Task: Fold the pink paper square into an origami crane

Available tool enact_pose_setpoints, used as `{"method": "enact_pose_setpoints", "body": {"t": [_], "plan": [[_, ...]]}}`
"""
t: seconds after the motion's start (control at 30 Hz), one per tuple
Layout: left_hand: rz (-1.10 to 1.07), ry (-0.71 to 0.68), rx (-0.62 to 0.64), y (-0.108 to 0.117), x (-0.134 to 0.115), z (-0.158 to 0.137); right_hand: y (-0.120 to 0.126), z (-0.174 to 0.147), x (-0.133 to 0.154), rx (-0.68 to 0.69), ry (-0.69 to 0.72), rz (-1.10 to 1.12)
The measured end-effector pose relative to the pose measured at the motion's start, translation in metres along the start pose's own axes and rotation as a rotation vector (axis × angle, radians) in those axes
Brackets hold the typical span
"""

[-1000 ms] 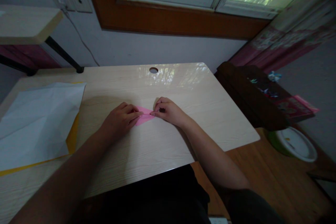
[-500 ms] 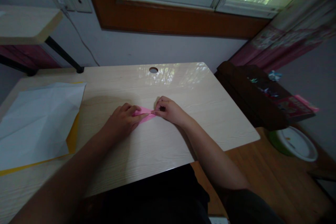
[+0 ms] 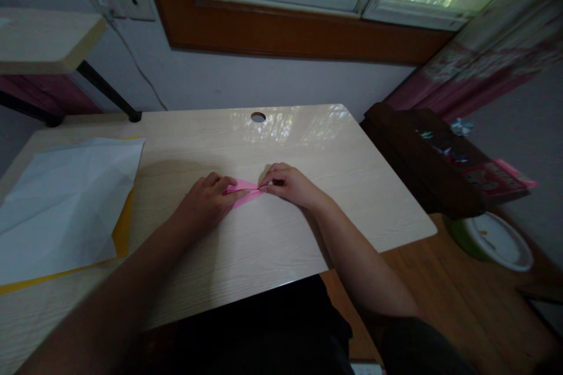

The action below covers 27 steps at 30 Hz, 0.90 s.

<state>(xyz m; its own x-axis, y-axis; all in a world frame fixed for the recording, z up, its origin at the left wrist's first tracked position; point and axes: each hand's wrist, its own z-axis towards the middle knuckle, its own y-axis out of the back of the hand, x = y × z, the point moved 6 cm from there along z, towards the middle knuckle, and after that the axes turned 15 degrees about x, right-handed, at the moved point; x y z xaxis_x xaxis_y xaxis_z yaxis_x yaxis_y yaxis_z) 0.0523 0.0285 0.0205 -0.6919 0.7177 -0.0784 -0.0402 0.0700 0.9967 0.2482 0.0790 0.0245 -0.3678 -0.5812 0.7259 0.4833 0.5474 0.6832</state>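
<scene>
Pink paper [image 3: 245, 184]: possible skew

Lies near middle of desk [image 3: 185, 135]. Pinched at right tip by right hand [image 3: 292, 184]; pressed under left hand [image 3: 206, 198], held narrow (whether closed on an edge, cannot tell). Could drift out of line at dark seam [image 3: 253, 189] if tugged unevenly. Might crumple or tear at pinched tip if pulled too hard.

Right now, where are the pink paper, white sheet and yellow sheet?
Pink paper [image 3: 245, 184], head view: on its far half.
White sheet [image 3: 70, 206], head view: near the middle of its top face.
Yellow sheet [image 3: 122, 228], head view: on the strip showing past the white sheet's right edge.
</scene>
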Motion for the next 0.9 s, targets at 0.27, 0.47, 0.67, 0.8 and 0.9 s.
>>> {"method": "enact_pose_setpoints", "body": {"t": [0.27,0.47,0.67,0.8,0.9], "plan": [[-0.005,0.012,-0.009,-0.002,0.0,0.001,-0.001,0.001,-0.01,-0.039,-0.084,-0.059],[0.014,0.014,0.004,-0.004,0.0,0.001,0.003,-0.003,-0.015,-0.034,-0.14,-0.034],[0.014,0.021,0.008,-0.003,0.0,0.001,0.01,-0.011,-0.021,-0.022,-0.194,0.027],[0.027,0.018,0.009,-0.003,-0.001,0.001,0.017,-0.016,-0.024,-0.018,-0.208,0.041],[0.047,0.017,0.014,-0.002,-0.002,0.001,0.018,-0.015,-0.021,-0.025,-0.161,0.014]]}}
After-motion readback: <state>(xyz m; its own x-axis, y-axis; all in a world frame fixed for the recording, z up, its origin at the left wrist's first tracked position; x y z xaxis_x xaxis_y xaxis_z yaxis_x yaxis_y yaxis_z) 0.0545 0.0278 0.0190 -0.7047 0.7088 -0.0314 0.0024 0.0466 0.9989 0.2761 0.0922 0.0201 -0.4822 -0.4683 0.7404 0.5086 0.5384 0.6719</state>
